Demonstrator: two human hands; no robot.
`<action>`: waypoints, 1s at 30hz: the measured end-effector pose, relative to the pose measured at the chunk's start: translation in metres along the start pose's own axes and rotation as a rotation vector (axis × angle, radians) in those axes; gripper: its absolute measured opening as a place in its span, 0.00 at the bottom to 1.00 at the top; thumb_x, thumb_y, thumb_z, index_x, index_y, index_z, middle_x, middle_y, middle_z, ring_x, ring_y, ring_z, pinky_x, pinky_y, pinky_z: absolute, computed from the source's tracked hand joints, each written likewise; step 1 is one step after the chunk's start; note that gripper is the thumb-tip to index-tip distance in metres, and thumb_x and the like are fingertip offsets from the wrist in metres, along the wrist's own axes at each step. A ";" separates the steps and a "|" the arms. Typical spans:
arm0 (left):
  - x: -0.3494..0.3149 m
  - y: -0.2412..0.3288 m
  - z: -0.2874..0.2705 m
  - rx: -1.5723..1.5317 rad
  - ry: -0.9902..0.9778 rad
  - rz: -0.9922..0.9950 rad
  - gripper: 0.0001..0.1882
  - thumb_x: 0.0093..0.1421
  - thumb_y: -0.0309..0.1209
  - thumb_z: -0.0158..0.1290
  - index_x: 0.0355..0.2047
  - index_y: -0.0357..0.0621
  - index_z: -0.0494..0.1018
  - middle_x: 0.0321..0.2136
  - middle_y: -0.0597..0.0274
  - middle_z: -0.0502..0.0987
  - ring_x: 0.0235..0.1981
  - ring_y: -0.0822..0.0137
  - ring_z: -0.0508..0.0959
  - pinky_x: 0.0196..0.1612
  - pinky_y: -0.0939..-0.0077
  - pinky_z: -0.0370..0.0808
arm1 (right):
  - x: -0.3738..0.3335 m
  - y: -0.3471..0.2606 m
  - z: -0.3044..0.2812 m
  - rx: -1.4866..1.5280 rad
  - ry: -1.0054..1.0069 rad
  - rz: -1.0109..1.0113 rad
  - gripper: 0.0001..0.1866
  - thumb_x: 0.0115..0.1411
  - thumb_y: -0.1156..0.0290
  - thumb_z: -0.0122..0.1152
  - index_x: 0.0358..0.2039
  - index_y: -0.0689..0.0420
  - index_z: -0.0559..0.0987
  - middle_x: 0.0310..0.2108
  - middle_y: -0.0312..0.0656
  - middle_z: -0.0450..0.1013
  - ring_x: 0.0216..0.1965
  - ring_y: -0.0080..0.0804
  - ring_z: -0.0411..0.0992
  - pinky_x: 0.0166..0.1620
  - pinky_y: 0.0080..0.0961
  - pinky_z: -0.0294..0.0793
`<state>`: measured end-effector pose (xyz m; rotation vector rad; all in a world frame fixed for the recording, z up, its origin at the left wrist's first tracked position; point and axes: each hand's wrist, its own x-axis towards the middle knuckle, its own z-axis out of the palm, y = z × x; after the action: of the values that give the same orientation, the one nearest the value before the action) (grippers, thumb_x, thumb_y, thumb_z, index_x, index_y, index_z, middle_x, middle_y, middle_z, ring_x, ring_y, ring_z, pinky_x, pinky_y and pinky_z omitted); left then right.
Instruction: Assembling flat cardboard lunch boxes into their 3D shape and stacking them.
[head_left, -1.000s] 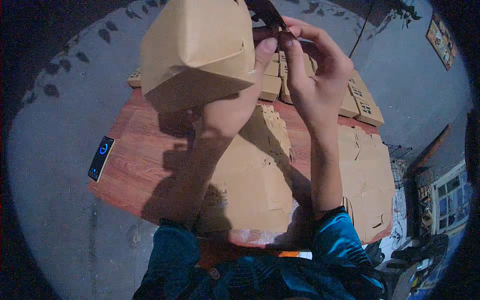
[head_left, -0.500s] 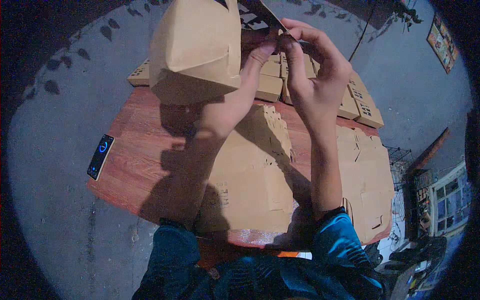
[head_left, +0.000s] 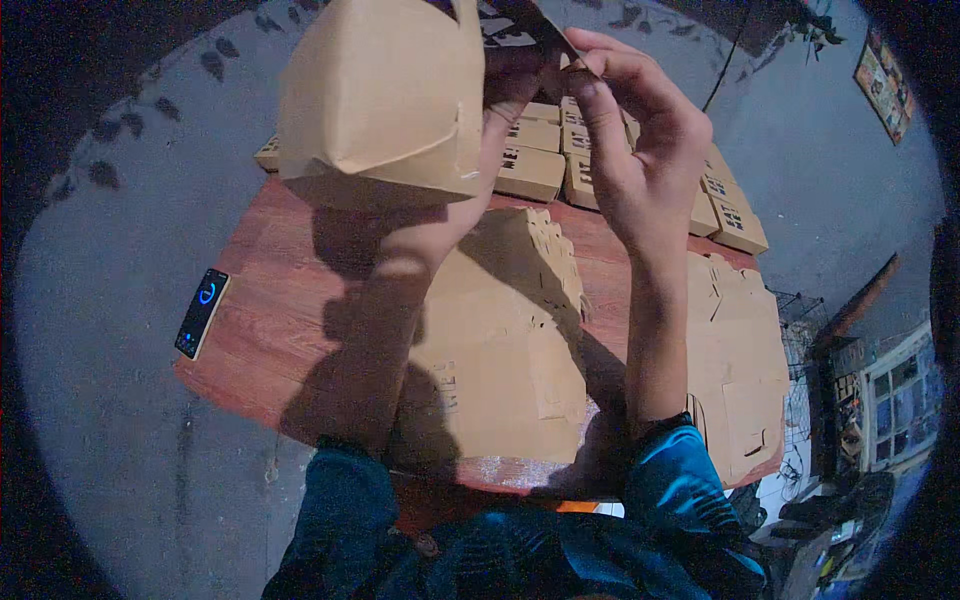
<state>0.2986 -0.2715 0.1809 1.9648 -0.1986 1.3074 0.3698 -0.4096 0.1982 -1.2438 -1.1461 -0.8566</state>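
Note:
A partly folded brown cardboard box (head_left: 380, 90) is held up over the far part of the table. My left hand (head_left: 445, 215) supports it from beneath and behind, the fingers mostly hidden by the box and by shadow. At the box's right side, my right hand (head_left: 650, 140) pinches the edge of a dark, shaded flap (head_left: 530, 35) with black print between thumb and fingers. Below my forearms lies a stack of flat cardboard blanks (head_left: 500, 340) with notched edges.
Several folded boxes (head_left: 530, 172) with black print stand along the table's far edge. More flat blanks (head_left: 735, 370) lie at the right. A phone (head_left: 202, 312) with a lit screen rests on the left edge of the reddish wooden table (head_left: 270, 270).
The box has shifted slightly left. My left thumb has drawn back from beside my right thumb into shadow, and my right hand has moved a little right, still pinching the flap.

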 end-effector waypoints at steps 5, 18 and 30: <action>-0.003 -0.011 0.009 0.376 0.138 0.204 0.21 0.66 0.47 0.52 0.52 0.49 0.75 0.46 0.59 0.80 0.49 0.59 0.78 0.54 0.63 0.72 | 0.000 0.003 -0.007 -0.076 -0.058 -0.058 0.06 0.58 0.82 0.57 0.36 0.66 0.80 0.44 0.47 0.80 0.42 0.31 0.79 0.48 0.27 0.76; -0.017 -0.017 0.029 0.471 -0.202 0.101 0.18 0.64 0.43 0.50 0.49 0.47 0.75 0.44 0.58 0.80 0.45 0.57 0.79 0.49 0.61 0.74 | 0.000 0.010 -0.015 0.125 -0.105 0.125 0.07 0.63 0.80 0.62 0.41 0.67 0.81 0.47 0.48 0.78 0.49 0.28 0.75 0.55 0.26 0.75; -0.013 -0.014 0.029 0.363 -0.294 -0.005 0.16 0.63 0.38 0.49 0.47 0.45 0.75 0.42 0.58 0.80 0.41 0.56 0.80 0.45 0.59 0.75 | 0.005 -0.016 0.005 0.072 -0.033 0.037 0.03 0.60 0.80 0.62 0.33 0.67 0.79 0.36 0.49 0.80 0.40 0.29 0.79 0.45 0.27 0.80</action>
<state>0.3208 -0.2841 0.1577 2.4632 -0.1011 1.1027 0.3546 -0.4068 0.2069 -1.2197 -1.1674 -0.7633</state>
